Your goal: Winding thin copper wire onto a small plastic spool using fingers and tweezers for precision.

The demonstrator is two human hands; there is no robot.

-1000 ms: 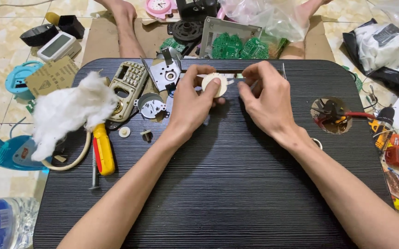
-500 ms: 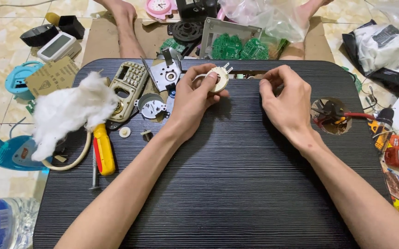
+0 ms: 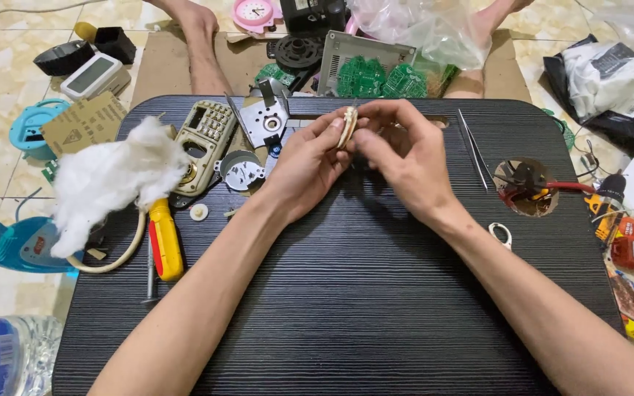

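Cream plastic gear (image 3: 348,126) pinched edge-on between both hands
Left hand (image 3: 306,165) and right hand (image 3: 405,150) closed on it, at twelve o'clock of the black surface (image 3: 346,293)

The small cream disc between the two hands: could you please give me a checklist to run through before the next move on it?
1. Left hand has the small cream disc pinched at its fingertips: ok.
2. Right hand meets the disc from the other side: ok.
3. Disc seen edge-on, so its faces are hidden: cannot tell.
4. Tweezers lie apart on the black table, beside the right hand: ok.
5. Yellow-handled screwdriver lies by the left forearm: ok.
6. Loose small parts lie near the left arm: not ok.
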